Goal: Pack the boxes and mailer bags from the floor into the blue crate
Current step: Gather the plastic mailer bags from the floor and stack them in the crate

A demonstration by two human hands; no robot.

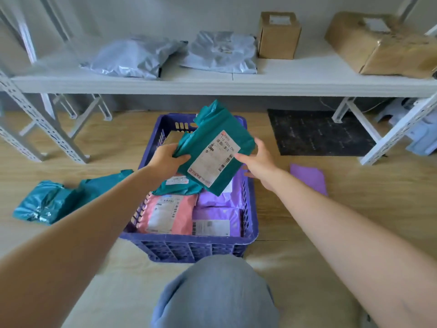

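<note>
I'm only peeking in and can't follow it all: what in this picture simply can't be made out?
All in the head view:
- Far half of the blue crate: hidden by the teal mailer bag held in the left hand and right hand.
- Small print on its label: too small.
- Teal bag on the floor: partly covered by the left forearm.
- Big cardboard box on the shelf: blurred.

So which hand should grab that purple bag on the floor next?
Probably the right hand: the purple mailer lies on the floor just right of the blue crate, beside it. The left hand would cross over.
</note>
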